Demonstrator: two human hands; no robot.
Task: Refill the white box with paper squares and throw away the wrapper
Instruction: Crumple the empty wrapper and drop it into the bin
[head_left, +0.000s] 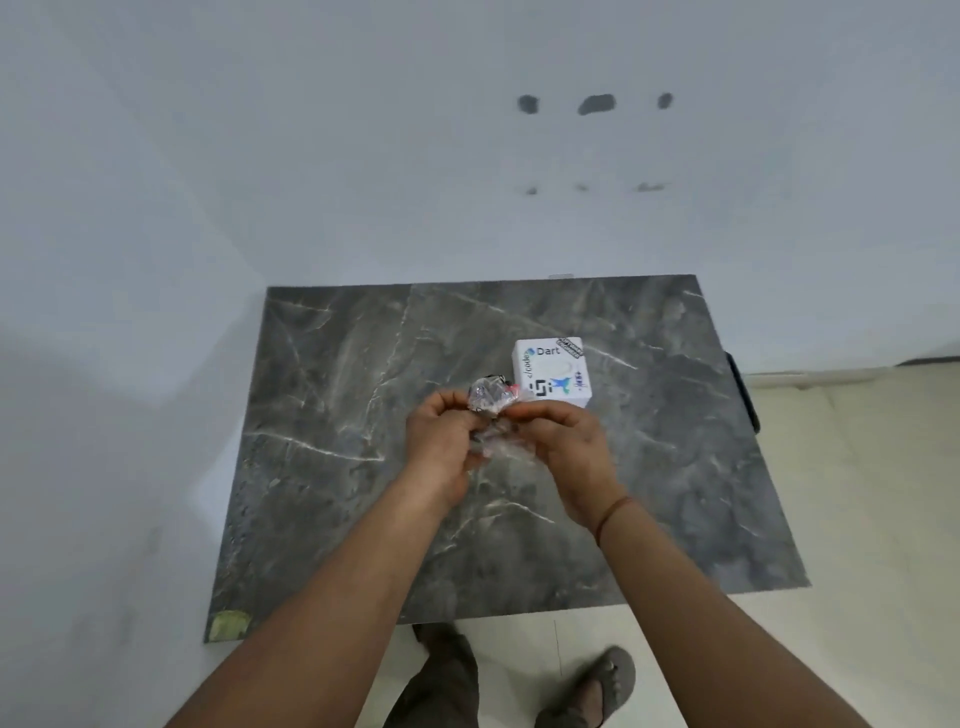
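Observation:
A white box (551, 373) covered with stickers stands closed on the grey marble table (363, 364), right of centre. Just in front of it and to its left, both hands hold a crumpled clear plastic wrapper (489, 402) above the table. My left hand (447, 441) pinches its left side and my right hand (561, 447) pinches its right side. Part of the wrapper hangs down between the palms. No paper squares are visible; the box's inside is hidden.
The table stands in a corner against white walls at the back and left. A dark object (744, 389) hangs at the table's right edge. Tiled floor lies to the right and in front, where my legs and a sandalled foot (602, 686) show.

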